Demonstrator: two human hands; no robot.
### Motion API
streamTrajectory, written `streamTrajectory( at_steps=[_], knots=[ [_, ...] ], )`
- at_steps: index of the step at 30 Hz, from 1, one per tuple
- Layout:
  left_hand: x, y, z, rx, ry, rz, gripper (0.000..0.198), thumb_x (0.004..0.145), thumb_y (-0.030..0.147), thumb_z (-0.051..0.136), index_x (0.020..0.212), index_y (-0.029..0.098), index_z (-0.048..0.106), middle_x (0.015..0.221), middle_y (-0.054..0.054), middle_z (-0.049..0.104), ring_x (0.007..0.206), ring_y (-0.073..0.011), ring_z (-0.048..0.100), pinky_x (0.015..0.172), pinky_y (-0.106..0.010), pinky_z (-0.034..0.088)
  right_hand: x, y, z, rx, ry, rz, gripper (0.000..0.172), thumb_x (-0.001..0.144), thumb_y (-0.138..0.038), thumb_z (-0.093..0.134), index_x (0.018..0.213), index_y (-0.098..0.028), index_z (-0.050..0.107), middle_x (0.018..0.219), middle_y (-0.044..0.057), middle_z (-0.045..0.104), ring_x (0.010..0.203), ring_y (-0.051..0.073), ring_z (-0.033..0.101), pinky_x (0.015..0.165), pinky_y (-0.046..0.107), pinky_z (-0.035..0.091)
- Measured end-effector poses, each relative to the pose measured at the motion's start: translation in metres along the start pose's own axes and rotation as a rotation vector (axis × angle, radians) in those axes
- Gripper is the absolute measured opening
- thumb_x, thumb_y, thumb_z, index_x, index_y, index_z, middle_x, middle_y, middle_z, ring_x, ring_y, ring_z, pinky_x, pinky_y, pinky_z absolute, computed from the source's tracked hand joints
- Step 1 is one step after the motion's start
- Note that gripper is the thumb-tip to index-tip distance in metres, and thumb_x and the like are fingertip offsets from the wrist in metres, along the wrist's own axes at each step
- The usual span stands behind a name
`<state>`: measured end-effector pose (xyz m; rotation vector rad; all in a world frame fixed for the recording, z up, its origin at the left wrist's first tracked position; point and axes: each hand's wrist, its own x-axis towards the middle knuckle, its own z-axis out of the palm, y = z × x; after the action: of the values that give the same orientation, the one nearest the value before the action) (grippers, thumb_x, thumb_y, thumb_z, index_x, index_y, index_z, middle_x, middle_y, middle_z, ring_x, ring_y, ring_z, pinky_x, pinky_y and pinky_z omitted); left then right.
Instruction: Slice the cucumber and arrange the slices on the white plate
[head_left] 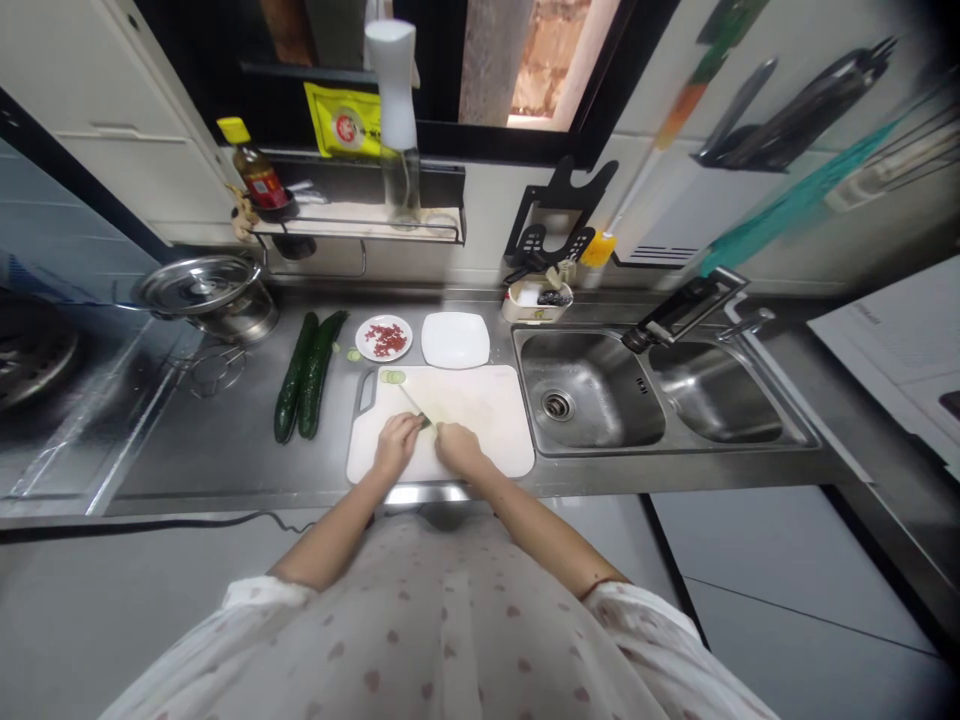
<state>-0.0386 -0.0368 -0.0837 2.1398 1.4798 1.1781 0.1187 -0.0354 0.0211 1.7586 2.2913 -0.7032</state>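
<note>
A person stands at a steel kitchen counter (225,450), seen from above their own chest. Both forearms reach forward to a white cutting board (487,410) that lies straight ahead.

The left hand (397,440) and right hand (459,448) are curled close together near the board's front edge, over a small green cucumber piece (425,421). The thin blade of a knife (411,402) slants away from between them. From here I cannot tell which hand grips the handle, or how firmly either is closed.

The cutting looks barely under way. A few cucumber slices (391,377) sit at the board's far left corner, and one stray slice (353,354) lies on the counter beyond it. Two whole cucumbers (307,375) lie side by side, uncut, just left of the board. Behind the board are a small round plate of chopped red bits (384,338) and a square white plate (455,340) with nothing on it.

The board's front edge sits near the counter's lip, close to the person's body. Its right edge lies just beside the rim of the sink (525,345). Most of the board's right half is bare. Left of the cucumbers there is open steel, then a wire trivet (214,370) and a lidded pot (206,290) further back.
</note>
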Motion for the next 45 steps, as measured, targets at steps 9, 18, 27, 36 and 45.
streamTrajectory(
  at_steps=[9, 18, 27, 36, 45],
  knots=[
    [0.000, 0.000, 0.000, -0.008, 0.014, -0.002, 0.020, 0.091, 0.021, 0.050, 0.100, 0.020, 0.068, 0.100, -0.007, 0.068, 0.097, -0.0185, 0.060, 0.089, -0.035, 0.049, -0.013, 0.014, 0.013, -0.052, -0.007, 0.023, 0.031, 0.088, -0.010, 0.035, 0.104, -0.014, 0.061, 0.097, 0.013, 0.068, 0.093, 0.021, 0.064, 0.076, 0.028, 0.046],
    [0.000, 0.000, 0.002, -0.008, 0.028, 0.009, 0.021, 0.091, 0.021, 0.050, 0.100, 0.020, 0.068, 0.099, -0.007, 0.068, 0.096, -0.0188, 0.061, 0.087, -0.036, 0.050, -0.007, 0.011, 0.010, -0.052, -0.024, 0.022, 0.032, 0.089, -0.010, 0.034, 0.105, -0.013, 0.062, 0.098, 0.015, 0.068, 0.095, 0.022, 0.064, 0.077, 0.029, 0.046],
    [0.000, -0.002, 0.004, -0.006, 0.038, 0.013, 0.021, 0.091, 0.021, 0.050, 0.101, 0.021, 0.068, 0.099, -0.007, 0.067, 0.095, -0.0189, 0.060, 0.086, -0.036, 0.051, -0.005, 0.008, 0.004, -0.028, -0.022, 0.023, 0.032, 0.089, -0.010, 0.035, 0.105, -0.013, 0.063, 0.100, 0.014, 0.068, 0.096, 0.022, 0.064, 0.077, 0.029, 0.046],
    [0.000, 0.002, 0.002, -0.008, 0.055, 0.012, 0.020, 0.091, 0.020, 0.049, 0.099, 0.020, 0.068, 0.098, -0.007, 0.067, 0.095, -0.0188, 0.060, 0.086, -0.035, 0.051, -0.003, 0.002, 0.000, -0.044, -0.025, 0.035, 0.034, 0.088, -0.008, 0.035, 0.105, -0.013, 0.064, 0.101, 0.014, 0.069, 0.096, 0.021, 0.065, 0.076, 0.028, 0.046],
    [0.001, 0.005, 0.001, -0.025, 0.060, -0.009, 0.020, 0.091, 0.022, 0.049, 0.098, 0.021, 0.068, 0.097, -0.007, 0.067, 0.094, -0.0186, 0.061, 0.086, -0.036, 0.051, -0.026, 0.010, 0.006, -0.068, -0.060, 0.079, 0.029, 0.089, -0.009, 0.038, 0.106, -0.014, 0.061, 0.097, 0.014, 0.068, 0.095, 0.021, 0.065, 0.075, 0.028, 0.046]
  ],
)
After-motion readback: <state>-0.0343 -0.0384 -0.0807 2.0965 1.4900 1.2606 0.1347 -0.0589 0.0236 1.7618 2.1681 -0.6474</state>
